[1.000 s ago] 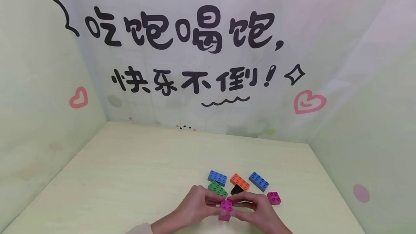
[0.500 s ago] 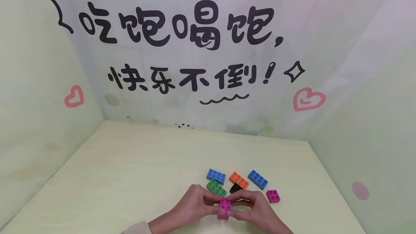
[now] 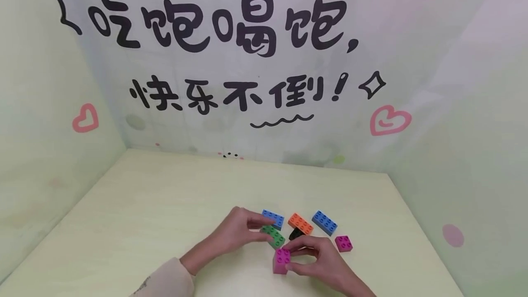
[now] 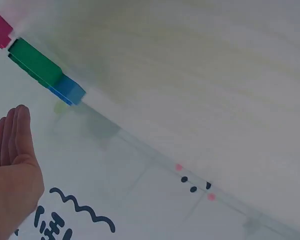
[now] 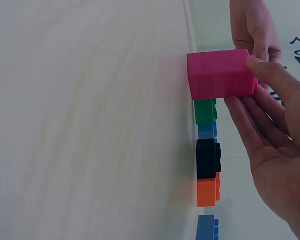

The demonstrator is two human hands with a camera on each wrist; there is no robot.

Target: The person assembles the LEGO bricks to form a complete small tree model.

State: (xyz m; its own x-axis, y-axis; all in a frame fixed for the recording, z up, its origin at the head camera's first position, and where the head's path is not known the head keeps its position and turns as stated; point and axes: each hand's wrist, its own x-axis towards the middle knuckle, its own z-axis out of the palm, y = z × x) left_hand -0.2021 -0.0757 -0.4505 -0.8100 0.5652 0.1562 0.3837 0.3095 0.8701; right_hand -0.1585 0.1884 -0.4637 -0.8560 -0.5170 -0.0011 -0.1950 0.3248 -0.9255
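A stack of three magenta toy bricks [image 3: 281, 261] stands near the front of the table. My right hand [image 3: 321, 260] pinches its top between thumb and fingers; the seams between the layers show in the right wrist view, on the magenta stack [image 5: 221, 75]. My left hand [image 3: 235, 230] is apart from the stack, its straight fingers and thumb reaching over a green brick [image 3: 276, 237] and a blue brick [image 3: 270, 217]. In the left wrist view the left hand [image 4: 15, 165] has its fingers extended, with a gap to the green brick [image 4: 36, 61].
An orange brick [image 3: 300, 223] lies behind the right hand, with a black brick [image 3: 295, 234] against its near side. Farther right are a second blue brick [image 3: 324, 222] and a single magenta brick [image 3: 343, 244]. Printed walls [image 3: 198, 136] enclose the table [image 3: 165, 191].
My left hand has let go of the magenta stack and moved away from me and left, over the green and blue bricks. My right hand keeps holding the stack. The head view tilts slightly down.
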